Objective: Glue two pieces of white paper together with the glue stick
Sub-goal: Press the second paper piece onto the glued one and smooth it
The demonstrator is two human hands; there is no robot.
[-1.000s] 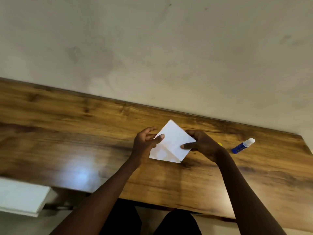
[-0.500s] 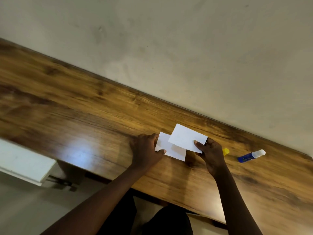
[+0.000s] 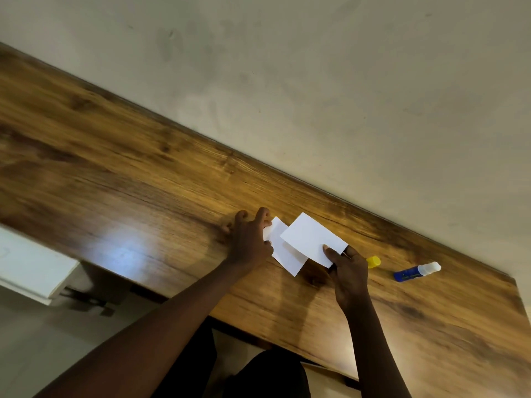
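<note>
So from my feed, both hands are on the paper right now. The left hand (image 3: 248,242) sits flat-ish on the desk (image 3: 138,179) with its fingers (image 3: 263,216) spread a bit and the thumb pressing the left edge of the lower paper (image 3: 283,251), pinning it down. That sheet lies flat on the wood, poking out toward the near side from under the other one.

The right hand (image 3: 349,272) has the upper paper (image 3: 311,238) pinched at its near right corner, thumb on top and the other fingers curled underneath, so it's clamped on that sheet. The upper paper overlaps the lower one and reaches out leftward from the right fingertips, almost to the left hand's fingers. I can't tell from here whether it's fully pressed down or hovering slightly above the lower piece.

Just past the right hand's knuckles, on the far right side, there's a yellow cap (image 3: 373,261) lying on the desk, partly hidden by the hand. Further right of that, well apart from both hands, the glue stick (image 3: 416,272) lies on its side, blue body with the white end pointing away from the fingers. Nobody's touching it.

Desk runs diagonally against a plain wall (image 3: 316,81).
</note>
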